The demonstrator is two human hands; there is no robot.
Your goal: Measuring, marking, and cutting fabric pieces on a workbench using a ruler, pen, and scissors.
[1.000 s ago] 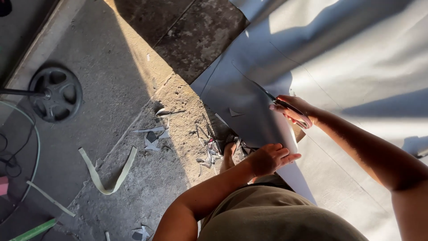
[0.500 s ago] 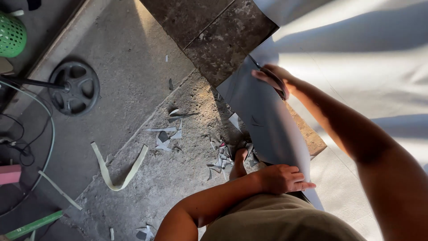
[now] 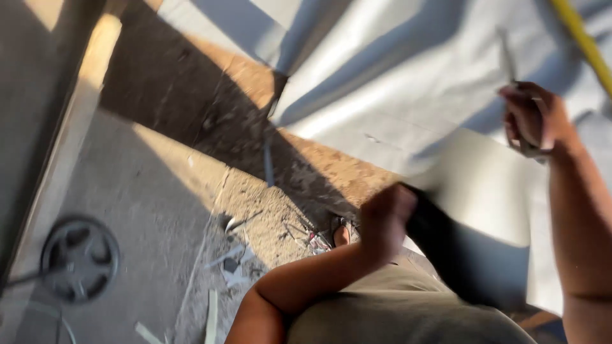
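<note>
A big grey sheet [image 3: 408, 83] filled the upper right of the frame, spread over the dirt floor [image 3: 159, 210], its cut flap [image 3: 491, 191] running from centre toward the right edge. The left hand [image 3: 386, 216], mid-frame, was closed on the flap's near dark edge. The right hand [image 3: 532, 118], upper right, gripped a thin tool [image 3: 508, 57], blurred, against the sheet farther up. The hands stood apart along the flap's length. A wheel [image 3: 80, 258] and scraps [image 3: 233, 267] lay lower left.
</note>
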